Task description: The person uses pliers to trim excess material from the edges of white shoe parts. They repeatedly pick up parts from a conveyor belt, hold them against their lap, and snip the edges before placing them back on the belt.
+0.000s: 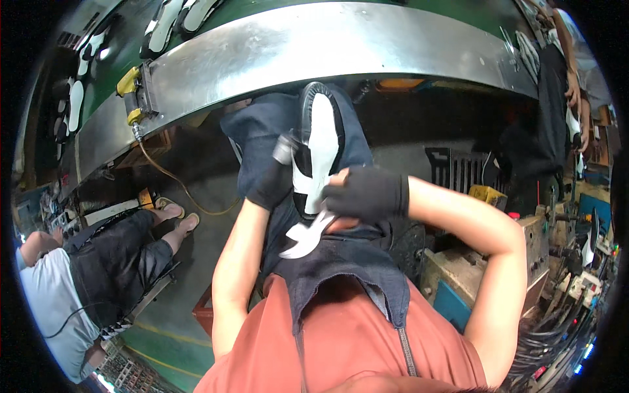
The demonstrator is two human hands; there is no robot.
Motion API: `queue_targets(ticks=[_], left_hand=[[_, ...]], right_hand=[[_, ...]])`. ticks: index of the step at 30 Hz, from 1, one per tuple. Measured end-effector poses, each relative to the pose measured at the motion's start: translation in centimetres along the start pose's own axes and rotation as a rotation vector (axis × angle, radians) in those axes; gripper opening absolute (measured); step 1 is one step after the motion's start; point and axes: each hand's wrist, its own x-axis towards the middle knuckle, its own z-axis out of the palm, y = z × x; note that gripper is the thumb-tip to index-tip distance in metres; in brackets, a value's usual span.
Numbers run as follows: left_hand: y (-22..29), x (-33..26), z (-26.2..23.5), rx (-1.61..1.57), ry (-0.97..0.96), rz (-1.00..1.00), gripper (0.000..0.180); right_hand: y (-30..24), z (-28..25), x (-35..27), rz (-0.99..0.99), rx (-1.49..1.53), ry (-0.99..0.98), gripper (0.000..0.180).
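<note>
A shoe upper point(324, 134) on its last lies sole up along my lap, its black edge folded round a white insole. My left hand point(270, 187), in a black fingerless glove, is beside the shoe's left edge. Its fingers are smeared by motion, and a blurred pale grey, cylinder-like shape point(285, 149) shows at their tip; I cannot tell if that is a wrapped finger or a tool. With my right hand point(367, 193), gloved alike, I grip metal pincers point(306, 241) by the shoe's near end. Their jaws point down-left; the handles are mostly hidden by the hand.
A shiny metal bench edge point(327, 39) curves across the front, with a green belt point(262, 8) behind it carrying shoes point(164, 26). A yellow air tool point(131, 82) hangs at left, its hose trailing down. Another person point(98, 268) sits at left. A worn box point(452, 272) stands at right.
</note>
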Motion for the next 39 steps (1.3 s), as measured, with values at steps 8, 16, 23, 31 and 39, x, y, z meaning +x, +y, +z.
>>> queue_targets(ticks=[8, 16, 23, 31, 39], left_hand=[[-2.2, 0.6, -1.0, -0.286, 0.172, -0.379, 0.052], [-6.7, 0.5, -1.7, 0.349, 0.339, 0.005, 0.037], [-6.7, 1.5, -1.2, 0.876, 0.424, 0.094, 0.048], [-5.7, 0.5, -2.5, 0.593, 0.058, -0.083, 0.092], [-5.2, -0.9, -2.8, 0.687, -0.010, 0.000, 0.106]], right_hand=[[4.1, 0.3, -6.0, 0.851, 0.456, -0.031, 0.048], [1.8, -1.4, -2.5, 0.929, 0.376, 0.063, 0.035], [4.2, -5.6, -3.7, 0.638, -0.157, -0.147, 0.033], [3.0, -3.7, 0.0, 0.442, -0.105, -0.030, 0.049], [2.4, -1.9, -1.5, 0.502, -0.187, 0.028, 0.039]])
